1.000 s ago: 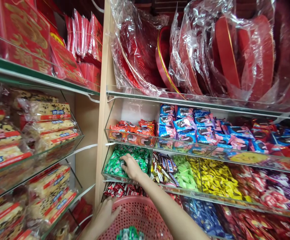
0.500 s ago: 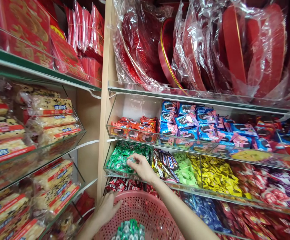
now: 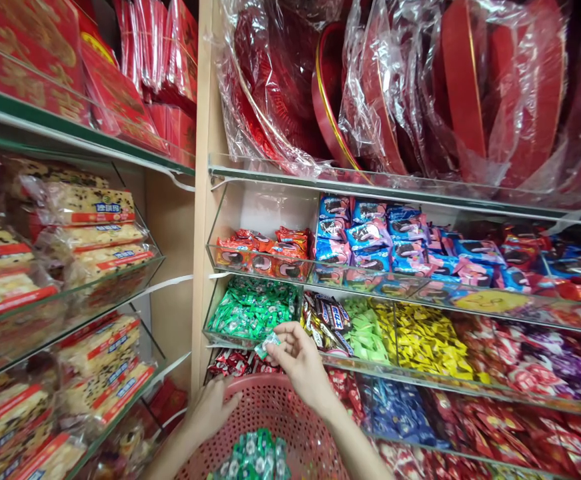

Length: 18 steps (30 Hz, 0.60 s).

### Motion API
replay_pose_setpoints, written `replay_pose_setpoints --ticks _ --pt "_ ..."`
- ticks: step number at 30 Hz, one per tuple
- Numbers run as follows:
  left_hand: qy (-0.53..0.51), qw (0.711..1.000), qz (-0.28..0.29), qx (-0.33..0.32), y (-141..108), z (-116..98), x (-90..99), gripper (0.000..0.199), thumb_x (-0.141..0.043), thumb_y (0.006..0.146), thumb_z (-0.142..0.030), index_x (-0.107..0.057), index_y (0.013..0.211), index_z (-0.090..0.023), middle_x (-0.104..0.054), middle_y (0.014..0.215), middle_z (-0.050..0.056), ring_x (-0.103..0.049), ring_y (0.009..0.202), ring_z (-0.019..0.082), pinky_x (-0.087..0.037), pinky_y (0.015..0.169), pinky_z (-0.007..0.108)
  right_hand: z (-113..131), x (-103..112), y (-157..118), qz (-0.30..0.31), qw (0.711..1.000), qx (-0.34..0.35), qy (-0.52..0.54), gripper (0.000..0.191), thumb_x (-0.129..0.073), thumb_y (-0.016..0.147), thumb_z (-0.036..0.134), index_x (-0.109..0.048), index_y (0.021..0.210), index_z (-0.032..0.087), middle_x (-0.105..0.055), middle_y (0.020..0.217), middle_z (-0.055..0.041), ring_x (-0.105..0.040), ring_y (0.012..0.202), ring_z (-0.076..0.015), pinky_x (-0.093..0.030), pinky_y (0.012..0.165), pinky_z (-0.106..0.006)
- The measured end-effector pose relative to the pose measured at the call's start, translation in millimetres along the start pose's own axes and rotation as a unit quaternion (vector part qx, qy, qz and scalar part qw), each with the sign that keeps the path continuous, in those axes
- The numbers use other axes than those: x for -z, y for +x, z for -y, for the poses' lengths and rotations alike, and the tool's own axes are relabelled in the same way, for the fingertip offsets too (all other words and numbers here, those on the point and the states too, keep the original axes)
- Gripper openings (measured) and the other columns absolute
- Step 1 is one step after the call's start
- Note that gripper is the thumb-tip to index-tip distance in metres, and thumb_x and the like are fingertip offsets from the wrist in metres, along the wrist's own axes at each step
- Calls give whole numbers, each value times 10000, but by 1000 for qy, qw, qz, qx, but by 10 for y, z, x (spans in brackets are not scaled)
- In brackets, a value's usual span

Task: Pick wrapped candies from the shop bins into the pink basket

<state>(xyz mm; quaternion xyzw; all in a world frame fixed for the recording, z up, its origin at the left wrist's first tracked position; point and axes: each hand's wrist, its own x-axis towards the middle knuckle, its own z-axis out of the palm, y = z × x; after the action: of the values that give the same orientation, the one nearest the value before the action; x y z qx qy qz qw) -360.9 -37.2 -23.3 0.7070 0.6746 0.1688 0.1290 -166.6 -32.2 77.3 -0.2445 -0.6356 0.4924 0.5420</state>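
Between the thumb and fingertips of my right hand (image 3: 301, 365) is a small green-and-silver wrapped candy (image 3: 267, 345). That hand hovers above the far rim of a pink perforated plastic basket (image 3: 306, 420), in front of the shelf. My left hand (image 3: 211, 408) grips the basket's left rim, thumb along the inside edge. Inside the basket lies a heap of similar green wrapped candies (image 3: 257, 455). Just behind my right hand, a clear shelf bin holds many more green candies (image 3: 255, 305).
Snack bars (image 3: 326, 320) and yellow candies (image 3: 430, 337) fill bins to the right. Blue cookie packs (image 3: 370, 233) sit one shelf higher, under plastic-wrapped red trays (image 3: 337, 100). On the left, packaged pastries (image 3: 103, 203) line shelves with protruding glass edges. A wooden post (image 3: 203, 200) divides the two sides.
My right hand has drawn back from the green candy bin, down toward the basket, bringing a candy with it. My left hand stays on the rim. The view has shifted slightly.
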Motion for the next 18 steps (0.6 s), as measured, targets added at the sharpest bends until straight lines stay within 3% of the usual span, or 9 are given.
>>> replay_pose_setpoints --ticks 6,18 --pt "-18 999 -1 -32 16 31 -17 430 -424 862 -416 -598 1198 -212 -645 1094 83 -599 1006 218 -421 844 251 -193 30 -155 -24 999 -25 -2 309 -597 811 442 -565 984 188 -567 752 11 -561 640 -102 -469 610 -245" --pt "-11 999 -15 -37 49 101 -88 426 -435 858 -435 -606 1183 -219 -622 1143 87 -600 1006 216 -428 814 248 -248 63 -241 -23 999 -44 -11 298 -629 793 421 -597 967 181 -596 738 9 -564 634 -102 -452 625 -243"
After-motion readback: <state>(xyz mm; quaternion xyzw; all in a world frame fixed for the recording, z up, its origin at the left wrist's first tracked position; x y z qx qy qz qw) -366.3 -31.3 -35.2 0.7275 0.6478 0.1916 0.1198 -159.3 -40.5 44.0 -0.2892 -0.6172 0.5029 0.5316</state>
